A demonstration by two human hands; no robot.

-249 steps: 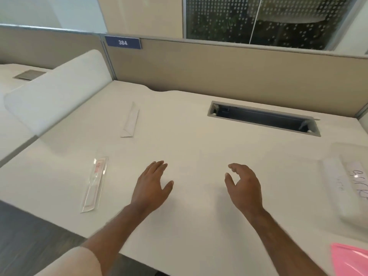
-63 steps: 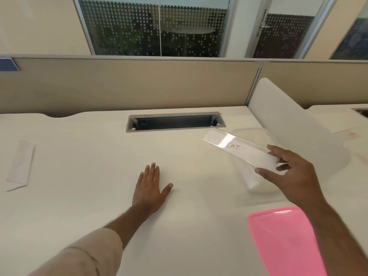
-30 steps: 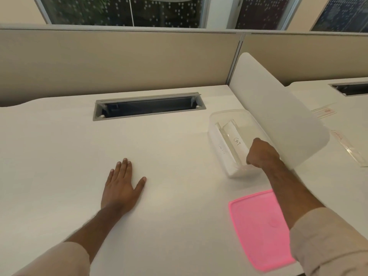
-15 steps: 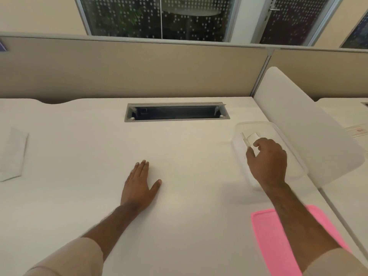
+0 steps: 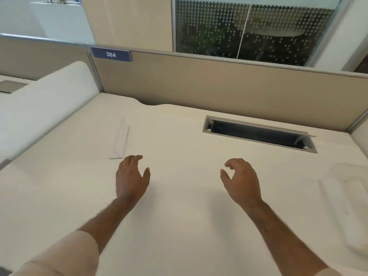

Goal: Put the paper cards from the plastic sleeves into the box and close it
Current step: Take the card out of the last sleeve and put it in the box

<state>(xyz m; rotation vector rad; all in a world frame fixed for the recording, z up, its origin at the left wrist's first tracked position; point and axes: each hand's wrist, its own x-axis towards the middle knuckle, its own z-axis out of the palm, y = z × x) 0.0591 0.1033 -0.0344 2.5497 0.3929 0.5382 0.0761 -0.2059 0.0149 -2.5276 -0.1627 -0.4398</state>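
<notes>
Both the left hand (image 5: 131, 177) and right hand (image 5: 242, 179) are hovering loosely curled and holding nothing, so the thin sleeve (image 5: 120, 140) lying flat ahead is risking slipping from fingertips, far from the box (image 5: 346, 198) at the right edge.

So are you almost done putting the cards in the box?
Not yet. Both the left hand and right hand hover empty over the desk. One plastic sleeve lies just beyond the left hand, waiting. The clear box at the right edge has no lid on, so closing is left.

White "384" on a blue sign (image 5: 111, 54) atop the partition (image 5: 199, 86)
</notes>
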